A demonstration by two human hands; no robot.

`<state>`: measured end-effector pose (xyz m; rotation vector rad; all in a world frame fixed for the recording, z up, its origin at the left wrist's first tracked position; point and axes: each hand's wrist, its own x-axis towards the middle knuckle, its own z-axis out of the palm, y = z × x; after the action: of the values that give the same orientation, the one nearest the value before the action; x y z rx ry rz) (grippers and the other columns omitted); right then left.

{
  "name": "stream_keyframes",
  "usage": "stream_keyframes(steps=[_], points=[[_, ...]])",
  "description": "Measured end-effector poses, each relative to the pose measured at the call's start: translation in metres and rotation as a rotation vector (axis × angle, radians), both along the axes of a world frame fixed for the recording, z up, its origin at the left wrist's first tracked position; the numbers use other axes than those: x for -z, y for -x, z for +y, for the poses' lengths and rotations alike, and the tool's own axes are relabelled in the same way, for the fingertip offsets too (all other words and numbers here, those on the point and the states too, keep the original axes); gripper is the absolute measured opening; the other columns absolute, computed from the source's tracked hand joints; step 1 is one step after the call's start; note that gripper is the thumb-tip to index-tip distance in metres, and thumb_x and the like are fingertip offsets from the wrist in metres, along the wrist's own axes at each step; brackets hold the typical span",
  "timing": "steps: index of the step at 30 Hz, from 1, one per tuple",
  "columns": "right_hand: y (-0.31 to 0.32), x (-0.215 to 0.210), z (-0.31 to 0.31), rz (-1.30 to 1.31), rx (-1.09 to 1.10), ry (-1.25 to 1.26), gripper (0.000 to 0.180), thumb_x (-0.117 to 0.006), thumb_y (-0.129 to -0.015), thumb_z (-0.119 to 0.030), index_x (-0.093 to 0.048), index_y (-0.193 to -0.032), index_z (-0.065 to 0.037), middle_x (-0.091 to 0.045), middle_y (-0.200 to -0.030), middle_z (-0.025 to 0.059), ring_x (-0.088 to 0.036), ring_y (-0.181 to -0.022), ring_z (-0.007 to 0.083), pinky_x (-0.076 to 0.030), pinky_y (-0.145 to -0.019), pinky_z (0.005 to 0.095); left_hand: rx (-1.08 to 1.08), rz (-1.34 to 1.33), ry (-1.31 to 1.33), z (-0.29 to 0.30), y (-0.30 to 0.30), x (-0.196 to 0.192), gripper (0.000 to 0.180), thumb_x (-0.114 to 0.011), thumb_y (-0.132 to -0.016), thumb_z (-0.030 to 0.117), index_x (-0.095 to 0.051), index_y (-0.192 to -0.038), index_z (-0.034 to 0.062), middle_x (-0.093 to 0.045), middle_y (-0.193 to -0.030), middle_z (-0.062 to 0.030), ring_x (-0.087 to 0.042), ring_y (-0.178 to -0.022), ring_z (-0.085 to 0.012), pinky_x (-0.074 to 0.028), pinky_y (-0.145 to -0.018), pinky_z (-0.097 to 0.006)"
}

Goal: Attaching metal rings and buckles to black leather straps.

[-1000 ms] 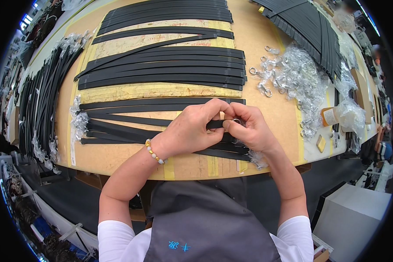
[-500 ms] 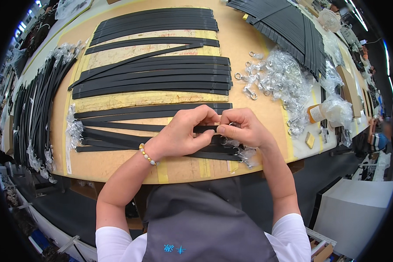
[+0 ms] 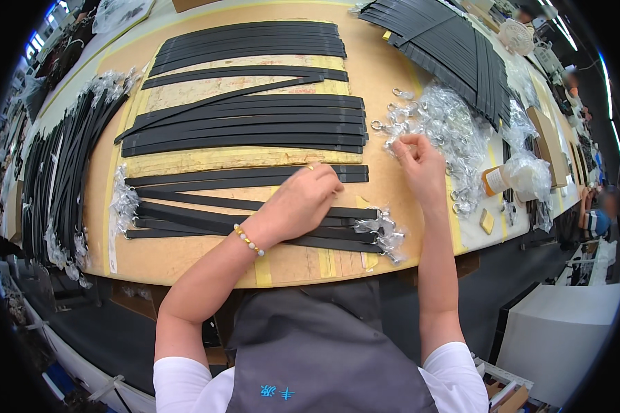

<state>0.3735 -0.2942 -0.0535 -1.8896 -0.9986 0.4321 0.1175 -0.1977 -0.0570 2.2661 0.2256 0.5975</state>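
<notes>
My left hand (image 3: 306,203), with a bead bracelet at the wrist, is curled over the nearest group of black straps (image 3: 186,224). Its fingertips point down beside two straight straps (image 3: 255,177); the thumb and whatever lies under the palm are hidden. My right hand (image 3: 421,168) is raised at the near left edge of a pile of plastic-wrapped metal clasps (image 3: 455,120). Thumb and forefinger pinch together at a small plastic-wrapped clasp (image 3: 390,143). Wrapped clasps (image 3: 387,236) also sit at the right ends of the nearest straps, and more wrapped fittings (image 3: 124,199) at their left ends.
Further back, bare black straps (image 3: 248,124) lie in rows on yellowed boards. A large strap stack (image 3: 448,51) lies far right, and finished-looking straps (image 3: 69,165) hang over the left edge. An orange-labelled container (image 3: 496,180) and a yellow block (image 3: 487,221) sit at the right.
My hands have parted. The right hand has moved up and right from the strap to the clasp pile, and the left has let its thumb drop from view, curling over the straps.
</notes>
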Motion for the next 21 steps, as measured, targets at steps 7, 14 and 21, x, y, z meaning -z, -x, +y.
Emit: stream_keyframes(steps=[7, 14, 21], points=[[0.027, -0.016, -0.007, -0.260, -0.104, 0.309, 0.026, -0.078, -0.089, -0.028, -0.070, -0.092, -0.003, -0.068, -0.078, 0.0104, -0.066, -0.071, 0.0234, -0.052, -0.068, 0.0344, -0.212, 0.101, -0.184, 0.006, -0.001, 0.002, 0.018, -0.075, -0.086, 0.007, -0.064, -0.098, 0.0003, -0.062, -0.098, -0.0125, -0.060, -0.101, -0.0325, -0.050, -0.090, -0.042], [0.014, 0.007, -0.011, -0.129, -0.112, 0.170, 0.015, -0.076, -0.087, -0.012, -0.068, -0.095, -0.003, -0.070, -0.085, 0.0062, -0.067, -0.077, 0.0144, -0.054, -0.072, 0.0296, -0.120, 0.129, -0.094, 0.009, 0.001, -0.002, 0.018, -0.077, -0.086, 0.007, -0.063, -0.095, 0.0018, -0.061, -0.092, -0.0113, -0.059, -0.094, -0.0298, -0.049, -0.084, -0.039], [0.021, -0.012, -0.016, 0.724, -0.495, -0.267, 0.026, -0.076, -0.090, 0.001, -0.062, -0.112, -0.004, -0.067, -0.104, 0.0031, -0.069, -0.097, 0.0126, -0.055, -0.084, 0.0255, -0.110, -0.048, 0.435, 0.021, 0.014, -0.029, 0.018, -0.075, -0.093, 0.005, -0.066, -0.108, 0.0006, -0.064, -0.089, 0.0004, -0.059, -0.083, -0.0069, -0.050, -0.075, -0.024]])
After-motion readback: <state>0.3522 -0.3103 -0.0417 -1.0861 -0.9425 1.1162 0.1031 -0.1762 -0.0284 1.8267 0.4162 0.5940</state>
